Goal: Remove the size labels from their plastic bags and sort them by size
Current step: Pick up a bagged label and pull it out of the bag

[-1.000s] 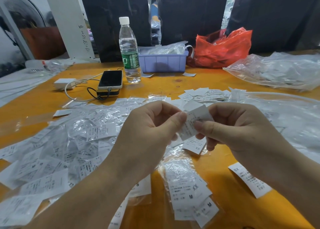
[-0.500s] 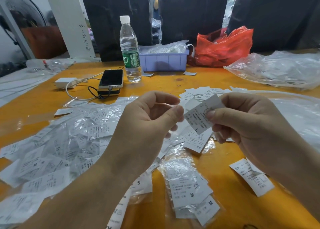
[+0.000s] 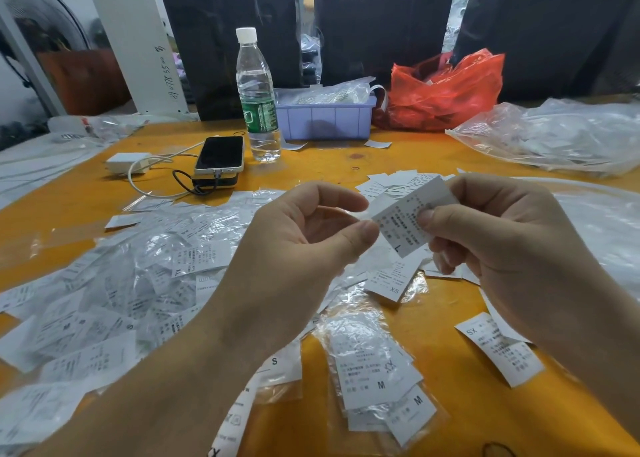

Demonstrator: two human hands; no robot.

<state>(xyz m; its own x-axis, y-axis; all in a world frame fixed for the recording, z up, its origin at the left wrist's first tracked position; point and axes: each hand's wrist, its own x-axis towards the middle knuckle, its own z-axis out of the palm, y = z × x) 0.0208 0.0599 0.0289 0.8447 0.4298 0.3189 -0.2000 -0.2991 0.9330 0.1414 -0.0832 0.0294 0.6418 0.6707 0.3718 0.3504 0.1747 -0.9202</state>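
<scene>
Right hand is pinching an L label at frame centre, above the orange table. Left hand is hovering beside it, fingers curled, gripping nothing visible. Bagged M labels are lying below.

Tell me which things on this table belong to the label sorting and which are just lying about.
Job:
L label, pinched in the right hand
left hand, fingers curled beside it
bagged M labels
loose XS label
heap of bagged labels

Lying about:
water bottle
phone
charger
red bag
</scene>
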